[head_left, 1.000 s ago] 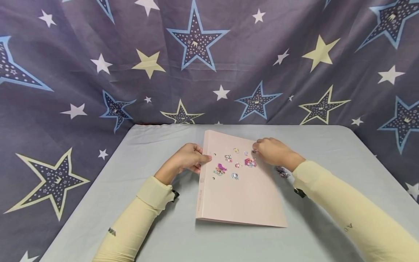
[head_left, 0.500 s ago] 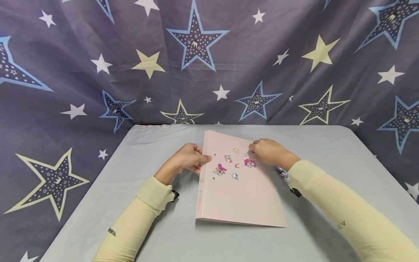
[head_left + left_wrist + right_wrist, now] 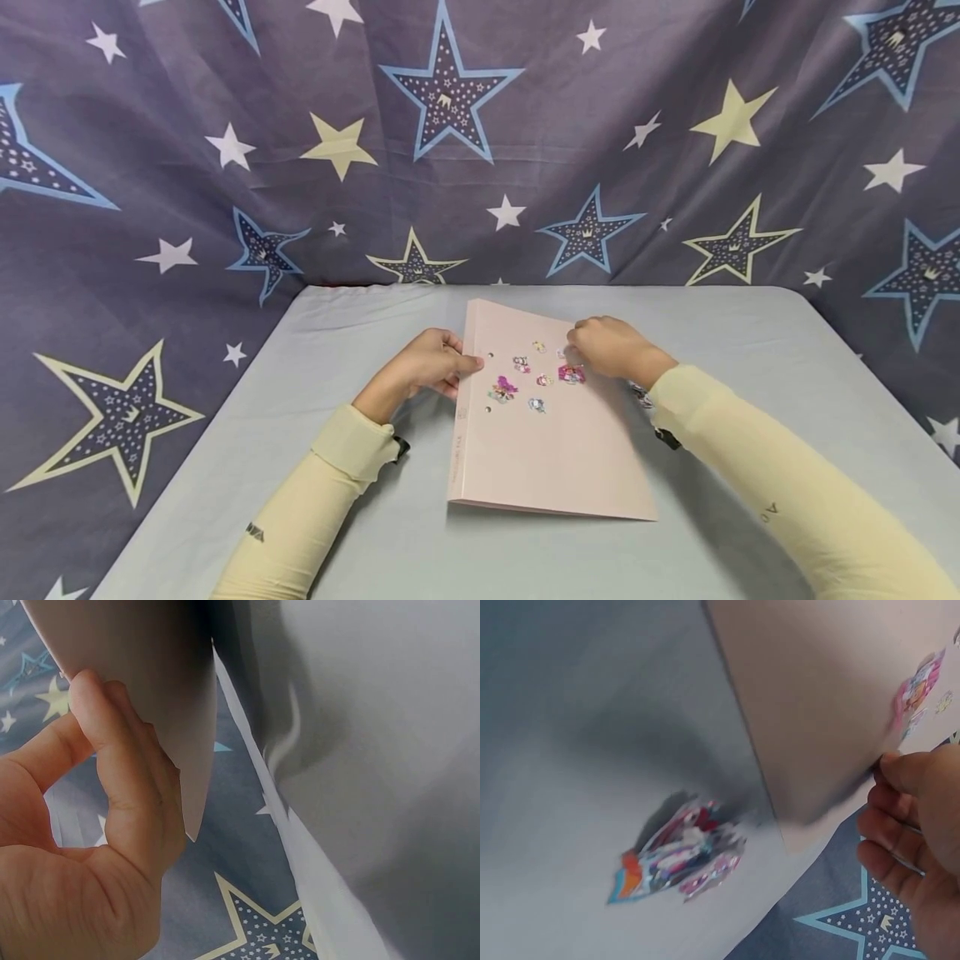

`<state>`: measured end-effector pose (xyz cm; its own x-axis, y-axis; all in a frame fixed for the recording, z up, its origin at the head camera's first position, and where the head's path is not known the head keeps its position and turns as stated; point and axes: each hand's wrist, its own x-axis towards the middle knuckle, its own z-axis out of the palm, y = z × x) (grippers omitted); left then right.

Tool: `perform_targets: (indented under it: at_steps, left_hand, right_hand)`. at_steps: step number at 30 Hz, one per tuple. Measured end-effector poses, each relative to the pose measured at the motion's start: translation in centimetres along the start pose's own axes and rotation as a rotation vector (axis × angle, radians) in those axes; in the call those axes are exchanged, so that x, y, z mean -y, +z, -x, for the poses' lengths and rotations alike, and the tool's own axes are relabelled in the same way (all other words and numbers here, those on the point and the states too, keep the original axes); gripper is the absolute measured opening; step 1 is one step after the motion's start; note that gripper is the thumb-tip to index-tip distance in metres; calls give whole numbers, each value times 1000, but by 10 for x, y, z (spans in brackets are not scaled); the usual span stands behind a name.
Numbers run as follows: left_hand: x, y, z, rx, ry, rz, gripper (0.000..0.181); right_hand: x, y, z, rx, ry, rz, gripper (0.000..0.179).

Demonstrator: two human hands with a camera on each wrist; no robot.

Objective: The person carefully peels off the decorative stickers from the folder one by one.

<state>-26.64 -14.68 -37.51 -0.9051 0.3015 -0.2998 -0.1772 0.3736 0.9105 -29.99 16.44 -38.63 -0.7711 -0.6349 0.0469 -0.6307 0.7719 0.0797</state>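
A pale pink file folder [image 3: 551, 462] lies at a slant over the table, its spine side raised. My left hand [image 3: 433, 362] grips the spine edge, thumb on the cover and fingers beneath; the left wrist view shows the folder's underside [image 3: 142, 645] against those fingers. Shiny stickers dot the upper cover, among them a purple one [image 3: 504, 389], a pink one [image 3: 572, 374] and a bluish one [image 3: 537, 405]. Over the upper right of the cover, my right hand [image 3: 611, 346] pinches a small dark piece [image 3: 876, 766] between thumb and forefinger; its kind is hard to make out.
Beside the folder's right edge lies a small heap of shiny stickers [image 3: 682, 859], partly behind my right wrist in the head view. A grey cloth covers the table [image 3: 360, 533]. Behind it hangs a dark curtain [image 3: 480, 183] with stars.
My right hand has shifted a little left over the cover, with its forearm following. The left hand and the folder stay in place.
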Motion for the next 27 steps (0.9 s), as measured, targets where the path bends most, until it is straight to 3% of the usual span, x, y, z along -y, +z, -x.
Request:
perform_targets:
  at_steps: [4,12,16,22,27]
  left_hand:
    - [-1,0,0,4,5,-4,30]
    - [0,0,-1,-1,-4,-1,30]
    - [0,1,-2,-1,-7,0,30]
    - [1,0,-1,-4,-3,6,29]
    - [0,0,0,-6,-10,7,29]
  right_hand:
    - [3,-1,-4,40,75,-32,10]
    - [8,-4,-16,122,286,-205,19]
    - [11,-3,-20,145,310,-178,12]
    - [18,-2,-25,166,312,-105,27]
    - [20,-4,-26,160,322,-96,24]
